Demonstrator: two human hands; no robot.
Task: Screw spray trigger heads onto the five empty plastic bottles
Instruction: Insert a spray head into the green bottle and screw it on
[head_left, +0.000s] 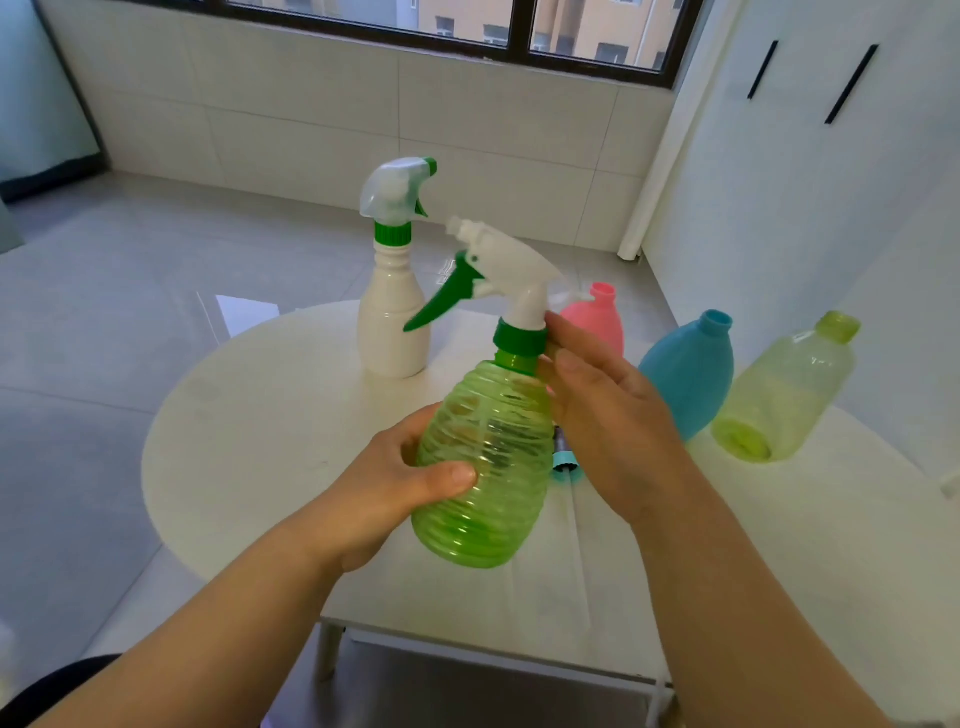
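We looked down at a round white table (234, 441). Our left hand (400, 483) was wrapped tight around the fat lower part of the green ribbed bottle (488, 457) and held it up above the table, tipped a little. Behind it, a white bottle (392, 322) stood upright on the table, and it already had its clear spray head (397, 189) with a green collar on top. On the green ribbed bottle sat a white spray head (511, 265) with a green trigger (447, 296) that pointed left. Its green screw collar (519, 338) sat at the bottle's neck. Our right hand (608, 405) was mostly open, and its fingertips (558, 325) touched that collar from the right side. Just under that hand, a light blue collar (564, 460) of another spray head peeked out on the table. Behind the hand stood a pink bottle (597, 322) with no top. Next came a blue bottle (688, 374) with an open neck, and then a pale yellow-green bottle (784, 389) at the far right, also with no top.
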